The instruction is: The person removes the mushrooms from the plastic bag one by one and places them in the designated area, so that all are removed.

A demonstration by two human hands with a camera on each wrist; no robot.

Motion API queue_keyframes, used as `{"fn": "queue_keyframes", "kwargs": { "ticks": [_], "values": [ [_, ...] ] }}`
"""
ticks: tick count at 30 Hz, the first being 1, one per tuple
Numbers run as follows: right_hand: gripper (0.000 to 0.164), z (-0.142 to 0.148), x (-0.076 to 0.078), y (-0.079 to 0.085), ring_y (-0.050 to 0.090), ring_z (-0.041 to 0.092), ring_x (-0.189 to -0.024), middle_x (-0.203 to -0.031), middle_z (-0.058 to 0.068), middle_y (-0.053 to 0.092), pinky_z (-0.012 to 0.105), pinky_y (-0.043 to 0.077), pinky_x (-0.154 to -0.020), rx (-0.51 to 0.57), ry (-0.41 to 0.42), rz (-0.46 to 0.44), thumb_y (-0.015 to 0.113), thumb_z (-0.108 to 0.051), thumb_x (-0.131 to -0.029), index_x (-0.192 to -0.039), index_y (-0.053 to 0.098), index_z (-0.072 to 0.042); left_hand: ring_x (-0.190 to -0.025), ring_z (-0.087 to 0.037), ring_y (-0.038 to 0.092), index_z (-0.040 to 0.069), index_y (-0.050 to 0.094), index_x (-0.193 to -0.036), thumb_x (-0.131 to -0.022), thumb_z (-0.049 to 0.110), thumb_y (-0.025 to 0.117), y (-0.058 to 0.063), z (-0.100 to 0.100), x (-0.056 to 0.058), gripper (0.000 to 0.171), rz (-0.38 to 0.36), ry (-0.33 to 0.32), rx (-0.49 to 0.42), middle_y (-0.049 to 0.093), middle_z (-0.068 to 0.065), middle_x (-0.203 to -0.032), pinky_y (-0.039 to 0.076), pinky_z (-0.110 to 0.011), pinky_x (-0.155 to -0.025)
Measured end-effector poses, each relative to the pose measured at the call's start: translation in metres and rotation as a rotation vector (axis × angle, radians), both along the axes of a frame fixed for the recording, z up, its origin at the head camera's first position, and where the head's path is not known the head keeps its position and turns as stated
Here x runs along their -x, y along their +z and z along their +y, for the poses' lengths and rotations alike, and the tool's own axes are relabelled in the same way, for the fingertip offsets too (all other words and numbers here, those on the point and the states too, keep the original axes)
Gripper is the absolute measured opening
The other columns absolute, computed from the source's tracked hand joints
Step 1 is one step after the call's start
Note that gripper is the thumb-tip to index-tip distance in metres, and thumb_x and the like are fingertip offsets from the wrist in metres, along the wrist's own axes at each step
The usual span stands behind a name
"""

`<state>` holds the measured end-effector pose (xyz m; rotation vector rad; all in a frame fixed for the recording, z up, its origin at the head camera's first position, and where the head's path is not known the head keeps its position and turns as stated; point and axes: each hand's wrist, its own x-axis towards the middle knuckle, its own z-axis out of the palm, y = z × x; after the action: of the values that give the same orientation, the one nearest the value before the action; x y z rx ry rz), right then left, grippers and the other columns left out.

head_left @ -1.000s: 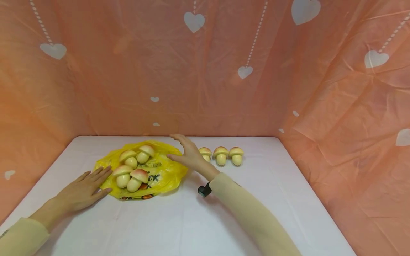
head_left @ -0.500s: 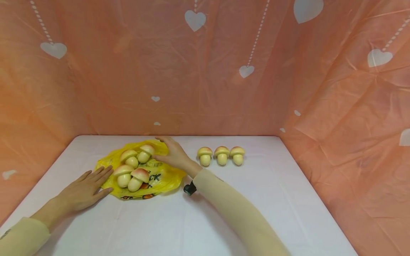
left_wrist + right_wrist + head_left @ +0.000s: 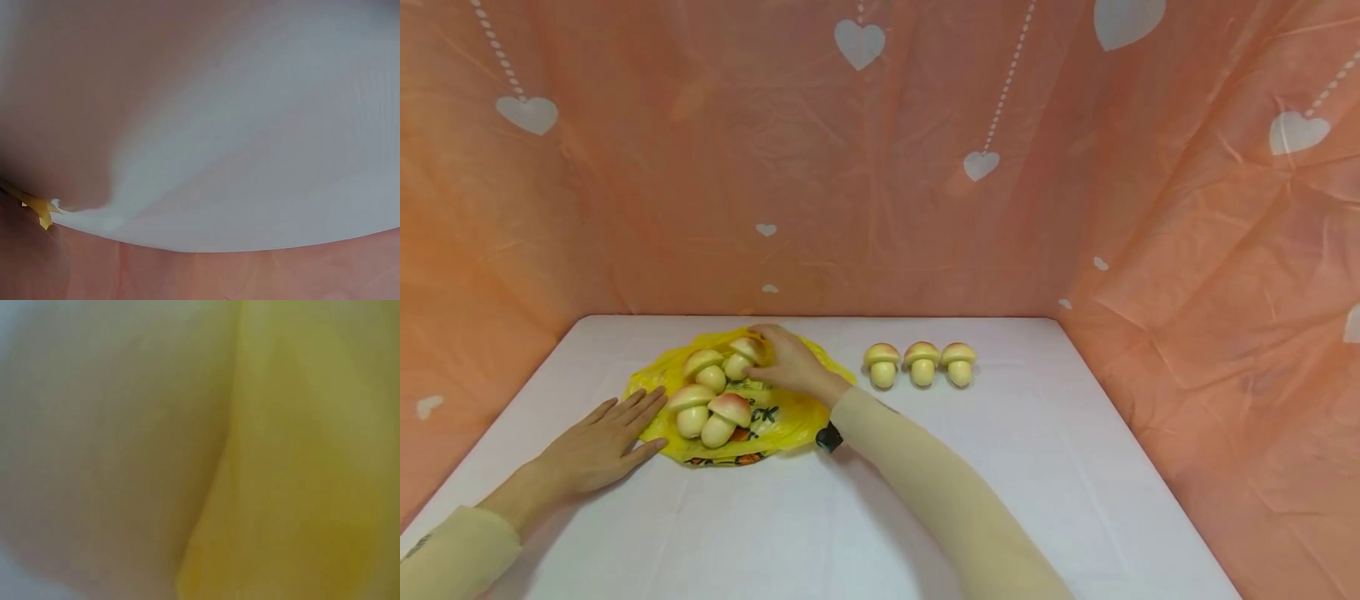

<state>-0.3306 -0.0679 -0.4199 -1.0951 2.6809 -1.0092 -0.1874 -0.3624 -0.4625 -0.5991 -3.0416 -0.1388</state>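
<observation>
Before you stands a white-covered table (image 3: 925, 500), walled by orange curtains (image 3: 880, 200) with pale hearts (image 3: 860, 43); a yellow bag (image 3: 786, 411) lies on it. Your right hand (image 3: 786, 362) curls thumb and fingers round a mushroom (image 3: 735, 367) on the bag, its long axis slanting, cap away and rightward, stem toward you and leftward. Your left hand (image 3: 597, 446) rests flat, fingers straight, at the bag's left edge
</observation>
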Motion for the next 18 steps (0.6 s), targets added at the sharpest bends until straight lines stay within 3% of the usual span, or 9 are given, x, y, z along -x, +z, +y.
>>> {"fn": "queue_keyframes", "kwargs": {
  "ticks": [8,18],
  "values": [
    [0.069,-0.0064,0.0019,0.0012,0.043,0.018,-0.148,-0.161,0.006,0.045,0.024,0.033,-0.121,-0.117,0.015,0.064,0.074,-0.035,-0.098,-0.156,0.045,-0.01,-0.15,-0.05,0.031,-0.006,0.034,-0.158,-0.107,0.047,0.051,-0.0013,-0.0008,0.0009,0.075,-0.002,0.004,0.004,0.033,-0.027,-0.164,-0.001,-0.051,-0.129],
    [0.067,-0.0098,0.0047,-0.0031,0.04,0.017,-0.15,-0.164,0.003,0.041,0.026,0.033,-0.122,-0.166,0.01,0.078,0.072,-0.039,-0.1,-0.156,0.047,-0.015,-0.15,-0.05,0.031,-0.006,0.034,-0.159,-0.107,0.047,0.051,0.0002,0.0017,-0.0004,0.076,-0.014,0.011,-0.011,0.032,-0.027,-0.165,-0.001,-0.052,-0.129]
  ]
}}
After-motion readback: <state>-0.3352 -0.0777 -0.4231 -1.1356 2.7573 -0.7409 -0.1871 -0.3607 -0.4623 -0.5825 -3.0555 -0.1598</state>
